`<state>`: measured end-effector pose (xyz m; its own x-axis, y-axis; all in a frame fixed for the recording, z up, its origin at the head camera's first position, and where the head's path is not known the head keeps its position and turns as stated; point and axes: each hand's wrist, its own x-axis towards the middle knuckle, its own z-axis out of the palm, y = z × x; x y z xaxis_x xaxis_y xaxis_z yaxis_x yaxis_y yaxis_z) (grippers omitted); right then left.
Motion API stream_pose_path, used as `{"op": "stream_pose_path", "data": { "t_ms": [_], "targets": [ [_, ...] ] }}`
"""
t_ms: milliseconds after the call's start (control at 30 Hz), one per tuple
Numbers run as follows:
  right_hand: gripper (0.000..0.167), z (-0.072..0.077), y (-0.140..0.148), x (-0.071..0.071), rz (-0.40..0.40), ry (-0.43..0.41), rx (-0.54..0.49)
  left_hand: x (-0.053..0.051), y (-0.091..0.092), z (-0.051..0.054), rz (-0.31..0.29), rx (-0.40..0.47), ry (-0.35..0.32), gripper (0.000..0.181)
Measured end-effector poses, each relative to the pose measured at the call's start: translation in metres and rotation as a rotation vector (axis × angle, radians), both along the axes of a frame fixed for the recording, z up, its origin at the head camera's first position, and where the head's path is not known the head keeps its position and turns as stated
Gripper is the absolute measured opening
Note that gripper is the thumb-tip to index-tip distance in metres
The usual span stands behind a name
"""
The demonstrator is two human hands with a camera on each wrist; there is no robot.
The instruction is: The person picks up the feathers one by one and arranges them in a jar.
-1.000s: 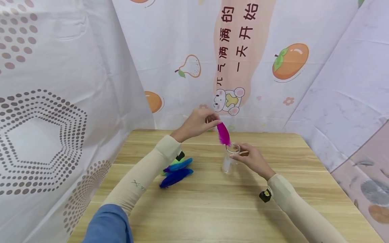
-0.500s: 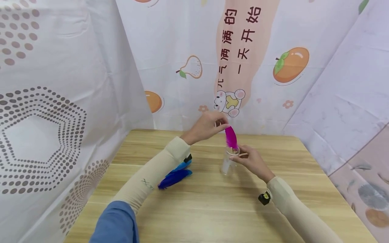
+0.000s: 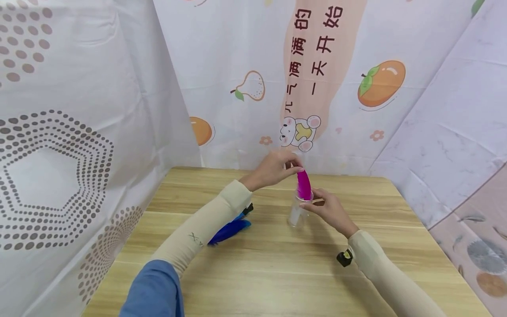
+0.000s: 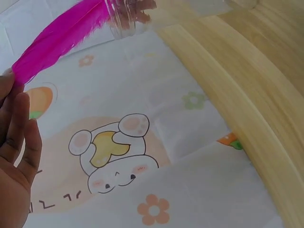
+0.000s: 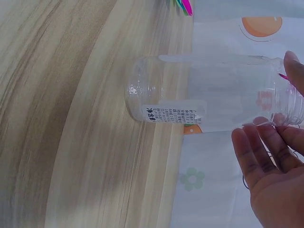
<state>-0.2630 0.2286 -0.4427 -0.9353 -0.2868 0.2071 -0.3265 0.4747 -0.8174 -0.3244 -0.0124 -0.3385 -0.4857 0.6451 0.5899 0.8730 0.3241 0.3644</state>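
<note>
A magenta feather (image 3: pixel 304 185) hangs from my left hand (image 3: pixel 277 168), pinched at its upper tip between thumb and fingers. Its lower end is just inside the mouth of a clear jar (image 3: pixel 295 212), and the right wrist view shows the pink quill tip there. My right hand (image 3: pixel 328 210) grips the jar near its rim, thumb on one side and fingers on the other. A printed label (image 5: pixel 175 112) is stuck on the jar's wall. Blue feathers (image 3: pixel 229 232) lie on the table under my left forearm, which hides part of them.
The wooden table (image 3: pixel 253 273) ends at a patterned curtain (image 3: pixel 222 53) behind the hands. More curtains hang at the left and right. In the right wrist view, the tips of other coloured feathers (image 5: pixel 186 6) show at the top edge.
My left hand has moved right and slightly down, bringing the magenta feather's lower end from above the rim into the jar's mouth. The right hand stays on the jar.
</note>
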Motion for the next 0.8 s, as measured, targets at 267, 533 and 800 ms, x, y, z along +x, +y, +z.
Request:
{"op": "stream_pose_path", "data": {
  "t_ms": [267,533,800],
  "targets": [
    [0.05,0.002,-0.001,-0.002,0.004,0.023,0.001,-0.001,0.003,-0.006,0.007,-0.069,-0.043,0.006],
    [0.049,-0.001,0.0,0.0,0.013,0.015,-0.024,0.001,0.01,-0.017,-0.026,-0.164,-0.056,0.004],
    [0.046,-0.001,0.0,0.0,0.011,0.004,-0.029,0.007,0.018,-0.02,-0.077,-0.192,-0.062,0.004]
  ]
}}
